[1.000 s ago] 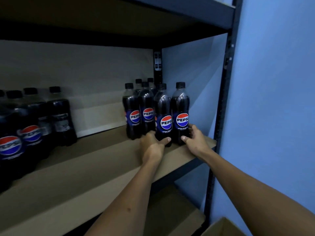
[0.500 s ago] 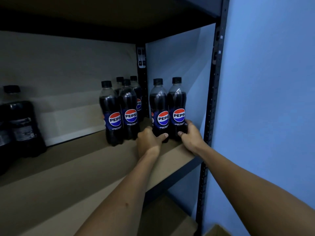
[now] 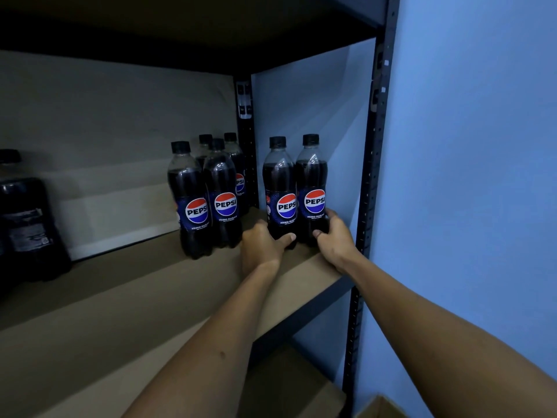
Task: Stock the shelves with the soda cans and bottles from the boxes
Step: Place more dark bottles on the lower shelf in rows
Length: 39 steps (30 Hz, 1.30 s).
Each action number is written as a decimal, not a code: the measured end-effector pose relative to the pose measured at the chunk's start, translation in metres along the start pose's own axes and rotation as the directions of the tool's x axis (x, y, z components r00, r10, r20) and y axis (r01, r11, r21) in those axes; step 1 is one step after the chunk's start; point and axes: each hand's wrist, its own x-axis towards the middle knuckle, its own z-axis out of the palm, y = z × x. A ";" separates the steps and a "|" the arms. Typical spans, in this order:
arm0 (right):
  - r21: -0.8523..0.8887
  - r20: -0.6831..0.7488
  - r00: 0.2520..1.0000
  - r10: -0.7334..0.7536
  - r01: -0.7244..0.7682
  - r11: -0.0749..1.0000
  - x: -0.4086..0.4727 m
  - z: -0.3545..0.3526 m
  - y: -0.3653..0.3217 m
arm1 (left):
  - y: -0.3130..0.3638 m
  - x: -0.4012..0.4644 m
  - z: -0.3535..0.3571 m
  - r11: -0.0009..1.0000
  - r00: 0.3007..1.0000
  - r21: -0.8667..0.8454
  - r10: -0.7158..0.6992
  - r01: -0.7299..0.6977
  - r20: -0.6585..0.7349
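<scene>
Gripping the bases of two Pepsi bottles, both hands worked at the right end of the shelf board (image 3: pixel 304 268). The left hand (image 3: pixel 261 245) curled round the foot of the left bottle (image 3: pixel 278 188), thumb laid across its front. The right hand (image 3: pixel 334 236) curled round the foot of the right bottle (image 3: pixel 312 182), fingers wrapping its far side and thumb at the front. Both bottles stood upright on the board, touching each other, labels facing forward, just beside the dark front upright (image 3: pixel 369 176) and close to the pale side panel.

To the left, apart from the held pair, a group of four matching bottles (image 3: pixel 220 191) stood upright in two rows, two in front and two behind, near the rear corner post (image 3: pixel 245 140). Well apart at the far left edge, a larger dark bottle (image 3: pixel 28 224) stood on the same board with its back label showing. A corner of a cardboard box (image 3: pixel 381 408) appeared at the bottom of the view, against the blue wall (image 3: pixel 476 176).
</scene>
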 end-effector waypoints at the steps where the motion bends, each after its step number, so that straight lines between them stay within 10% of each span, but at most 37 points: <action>1: 0.001 0.001 1.000 -0.001 0.001 1.000 0.000 0.000 0.000 | 0.000 0.000 0.000 1.000 1.000 0.000 0.001 -0.001 -0.001; 20: -0.011 -0.025 0.997 0.077 -0.078 0.997 -0.010 -0.001 -0.007 | -0.003 -0.006 -0.008 0.999 0.999 -0.015 -0.047 0.047 0.008; 26: -0.251 -0.188 0.976 0.108 -0.154 0.956 -0.043 0.011 -0.020 | -0.019 -0.021 -0.030 0.991 0.989 0.057 -0.124 0.119 0.087; 39: -0.664 0.084 0.996 0.038 0.027 0.747 -0.145 0.078 -0.073 | -0.100 -0.076 -0.168 0.975 0.990 0.171 -0.143 0.139 0.011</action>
